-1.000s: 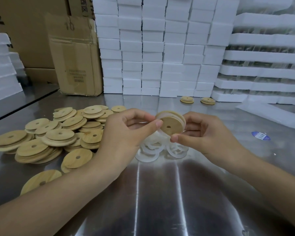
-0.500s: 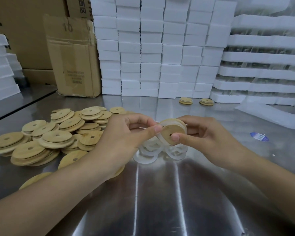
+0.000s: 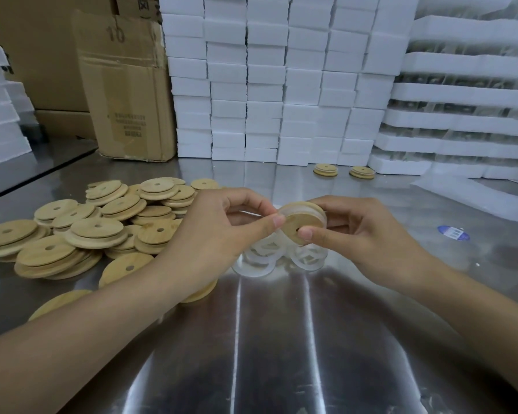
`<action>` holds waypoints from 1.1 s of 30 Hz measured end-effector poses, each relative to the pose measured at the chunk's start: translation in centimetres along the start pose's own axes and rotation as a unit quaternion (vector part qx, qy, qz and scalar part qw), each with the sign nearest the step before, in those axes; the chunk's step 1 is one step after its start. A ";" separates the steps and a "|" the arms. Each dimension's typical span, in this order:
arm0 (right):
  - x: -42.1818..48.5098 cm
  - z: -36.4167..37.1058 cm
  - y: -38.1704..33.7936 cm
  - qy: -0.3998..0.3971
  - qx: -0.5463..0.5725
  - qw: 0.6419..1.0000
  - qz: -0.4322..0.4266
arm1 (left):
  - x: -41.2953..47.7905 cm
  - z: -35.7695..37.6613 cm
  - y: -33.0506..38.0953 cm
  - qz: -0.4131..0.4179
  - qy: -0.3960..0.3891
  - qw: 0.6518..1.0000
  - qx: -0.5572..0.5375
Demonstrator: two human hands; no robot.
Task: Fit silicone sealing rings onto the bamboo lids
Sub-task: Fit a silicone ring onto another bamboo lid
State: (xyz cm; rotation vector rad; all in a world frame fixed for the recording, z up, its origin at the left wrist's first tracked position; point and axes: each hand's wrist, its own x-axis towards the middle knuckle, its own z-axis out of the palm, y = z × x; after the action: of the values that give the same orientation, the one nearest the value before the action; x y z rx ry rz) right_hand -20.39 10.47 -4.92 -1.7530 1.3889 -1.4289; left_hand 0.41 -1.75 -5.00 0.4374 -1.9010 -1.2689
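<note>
**Both hands hold one lid above the rings**

A steel worktop (image 3: 281, 339) fills the lower view. Along its far edge stands a wall of white foam blocks (image 3: 266, 85), and a cardboard box (image 3: 126, 94) stands just left of it. A loose lid pile (image 3: 96, 228) spreads over the left of the worktop, each disc with a small centre hole.

The left hand (image 3: 216, 234) and right hand (image 3: 362, 234) meet at mid-view, raised off the worktop. Between them is a single lid (image 3: 299, 224), tilted so that its face looks toward the camera. The left grip is narrow, the thumb tip pressed on the lid's left edge and the fingers curled behind. The right grip holds the same lid, thumb on its lower face and fingers behind it.

A translucent ring (image 3: 290, 208) shows around the lid's upper rim; how fully it is seated I cannot tell. Loose rings (image 3: 260, 258) lie heaped directly beneath the hands. Two far lids (image 3: 326, 169) sit by the foam, and a blue sticker (image 3: 453, 233) lies to the right.
</note>
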 end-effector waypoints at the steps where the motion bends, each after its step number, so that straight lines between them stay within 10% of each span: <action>1: 0.0 0.1 0.0 0.004 -0.005 1.000 -0.001 | 0.0 -0.1 0.0 -0.004 -0.004 1.000 0.007; 19: -0.6 0.6 -0.8 0.038 -0.264 0.958 -0.107 | -0.3 -0.3 -0.2 0.022 -0.029 0.993 0.111; 33: -0.2 0.3 -1.0 0.050 -0.127 0.989 -0.053 | 0.3 -1.0 0.5 -0.003 -0.049 0.996 0.075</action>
State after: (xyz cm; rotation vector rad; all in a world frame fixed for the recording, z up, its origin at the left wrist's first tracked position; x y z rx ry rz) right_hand -19.68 10.91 -4.26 -1.9622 1.6116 -1.4674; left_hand 1.05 -2.35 -4.21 0.4672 -2.0870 -1.1753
